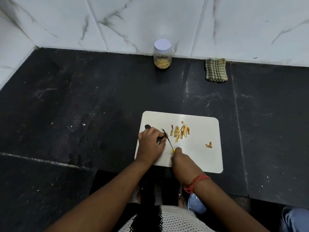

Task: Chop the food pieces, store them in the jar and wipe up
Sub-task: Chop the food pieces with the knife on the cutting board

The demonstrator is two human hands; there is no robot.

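Both hands work left of the food pieces (180,132): right hand (181,162) grips the knife (168,139); left hand (150,144) pinches its blade.

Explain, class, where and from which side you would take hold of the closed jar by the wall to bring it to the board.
Take the jar round its clear body, just below the white lid, coming from the front. It stands upright against the wall, so the back is blocked. Its round sides suit a wrapping grip, and the cloth lies well off to the right.
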